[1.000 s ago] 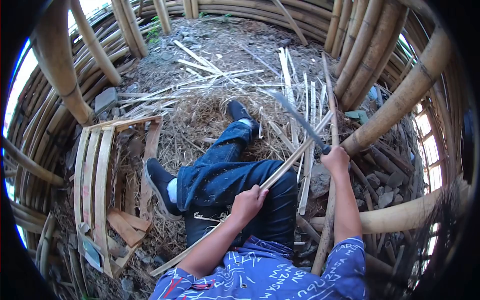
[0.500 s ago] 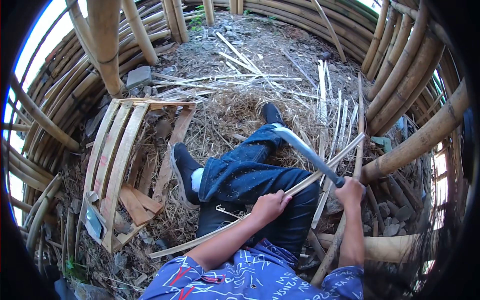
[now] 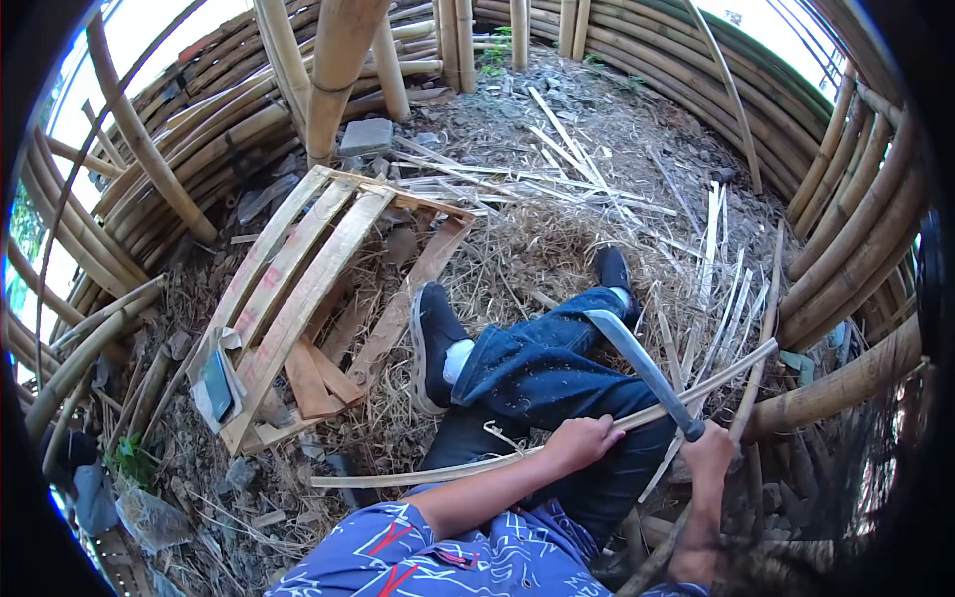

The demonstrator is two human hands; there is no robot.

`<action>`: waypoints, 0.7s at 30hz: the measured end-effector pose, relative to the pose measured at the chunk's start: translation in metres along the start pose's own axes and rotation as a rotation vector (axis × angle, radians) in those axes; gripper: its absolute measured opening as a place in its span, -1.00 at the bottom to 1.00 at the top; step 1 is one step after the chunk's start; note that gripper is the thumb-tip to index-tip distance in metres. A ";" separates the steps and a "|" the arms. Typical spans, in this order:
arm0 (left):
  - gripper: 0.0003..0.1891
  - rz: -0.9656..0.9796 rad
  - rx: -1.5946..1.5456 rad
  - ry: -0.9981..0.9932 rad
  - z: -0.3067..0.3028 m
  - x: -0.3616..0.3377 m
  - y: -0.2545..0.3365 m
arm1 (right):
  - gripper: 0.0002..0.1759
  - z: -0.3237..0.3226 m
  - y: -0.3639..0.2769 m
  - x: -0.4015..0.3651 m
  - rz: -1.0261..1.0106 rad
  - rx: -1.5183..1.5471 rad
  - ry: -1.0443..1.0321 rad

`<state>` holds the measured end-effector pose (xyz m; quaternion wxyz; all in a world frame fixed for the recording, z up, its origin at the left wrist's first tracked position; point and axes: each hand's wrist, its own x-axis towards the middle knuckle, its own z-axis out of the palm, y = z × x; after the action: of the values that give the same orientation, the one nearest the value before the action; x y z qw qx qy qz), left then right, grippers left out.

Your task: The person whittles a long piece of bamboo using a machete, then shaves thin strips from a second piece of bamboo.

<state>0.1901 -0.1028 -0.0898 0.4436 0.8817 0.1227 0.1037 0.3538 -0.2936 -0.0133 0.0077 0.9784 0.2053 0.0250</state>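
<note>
My left hand (image 3: 585, 441) is closed around a long pale bamboo strip (image 3: 662, 410), which lies across my thighs (image 3: 557, 368). In my right hand (image 3: 706, 450) is the dark handle of a large curved knife (image 3: 647, 366). Its blade slants up and to the left over my leg and crosses above the strip close to the handle. One end of the strip reaches beyond the knife to the right; the other passes under my left forearm and extends to the lower left.
A wooden slatted frame (image 3: 316, 279) leans at the left, with a packet (image 3: 217, 386) on its lower end. Split strips (image 3: 567, 134) lie on the straw-covered ground ahead. Bamboo poles (image 3: 860, 383) surround the space, and a grey block (image 3: 367, 136) sits behind the frame.
The view has turned left, so the surroundings appear shifted right. Both hands keep their holds. The knife still crosses the strip, and the strip lies at a flatter angle.
</note>
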 end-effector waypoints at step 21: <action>-0.59 -0.074 0.033 0.035 -0.003 0.001 0.008 | -0.66 0.014 0.030 0.046 0.214 0.209 0.029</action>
<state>0.1912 -0.1044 -0.0813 0.4303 0.8818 0.1648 0.1006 0.4088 -0.3024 -0.0247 -0.1001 0.9896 0.1014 0.0183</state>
